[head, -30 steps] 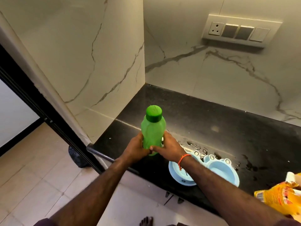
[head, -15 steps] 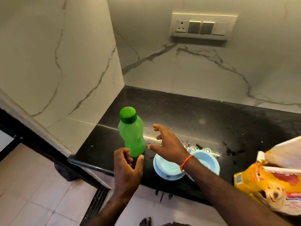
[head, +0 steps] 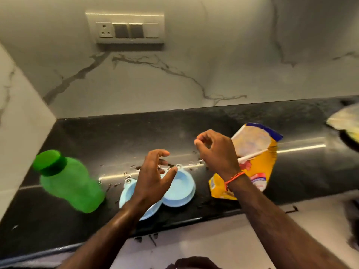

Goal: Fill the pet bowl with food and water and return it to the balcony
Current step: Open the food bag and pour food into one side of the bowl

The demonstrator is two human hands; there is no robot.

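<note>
A light blue double pet bowl (head: 179, 188) sits near the front edge of the black counter (head: 136, 133). My left hand (head: 153, 177) hovers just above the bowl, fingers spread and loosely bent, holding nothing. My right hand (head: 215, 152), with an orange thread at the wrist, is raised between the bowl and a yellow pet food bag (head: 260, 158), fingers loosely curled and empty. The bag stands open to the right of the bowl. A capped green bottle (head: 71, 183) stands on the counter to the left, apart from both hands.
Water drops lie on the counter behind the bowl. A marble wall closes the counter's left end and back, with a switch panel (head: 126, 30) above. A blurred pale object (head: 343, 123) lies at the far right.
Both hands have let go of the green bottle, which now stands alone at the left. The hands moved right, over the bowl and toward the food bag. The view swung right.
</note>
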